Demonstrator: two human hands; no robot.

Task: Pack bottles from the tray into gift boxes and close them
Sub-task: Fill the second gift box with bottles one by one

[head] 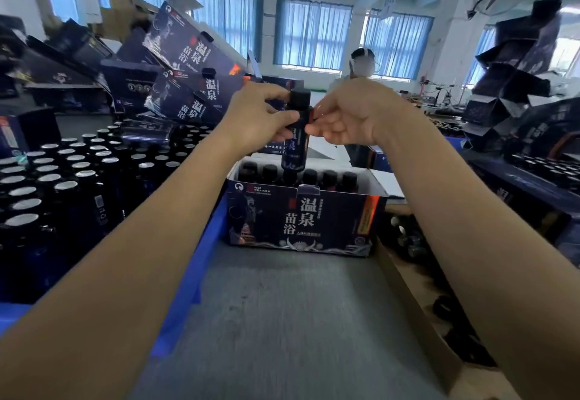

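The left hand [260, 117] wraps its thumb and fingers round the upper body of a dark bottle [294, 148], just under its black cap [299, 96]. The right hand [348, 117] meets it from the other side. Its thumb and forefinger pinch the bottle's shoulder where a small red patch shows, and its other fingers curl loosely beneath.

The bottle hangs upright between both sets of fingers, its base at the mouth of the open gift box [301, 227] straight below them. Inside that box a row of packed bottles [329, 176] stands caps up. The held bottle's base hides the gap in the row, so whether it touches anything there cannot be told.

Left of the left fingers and lower, the blue tray [201, 242] holds many silver-topped bottles [66, 184]. Beyond the fingertips leans a pile of gift boxes [191, 54], and further back stands a person [361, 69]. Below and right of the right wrist lies a brown cardboard carton [401, 277] with dark things inside. The grey table [282, 321] lies beneath both forearms.
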